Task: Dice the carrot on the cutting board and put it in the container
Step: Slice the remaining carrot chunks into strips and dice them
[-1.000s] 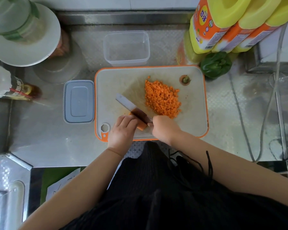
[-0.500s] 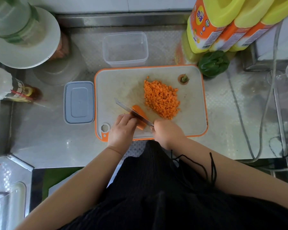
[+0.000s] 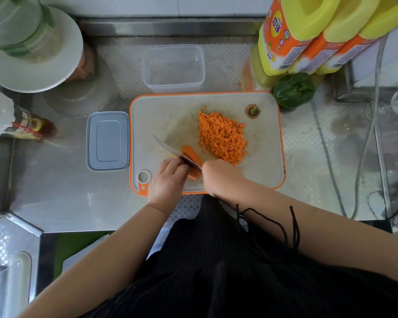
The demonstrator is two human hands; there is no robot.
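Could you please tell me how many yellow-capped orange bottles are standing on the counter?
3, in a row at the back right: the nearest bottle by the board, the middle bottle, and the far bottle partly cut off; more may lie beyond the frame.

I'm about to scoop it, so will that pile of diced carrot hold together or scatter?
The diced carrot will likely scatter: it is a loose heap of small separate cubes. They look firm, so probably won't squash. A few stray bits already sit apart on the cutting board.
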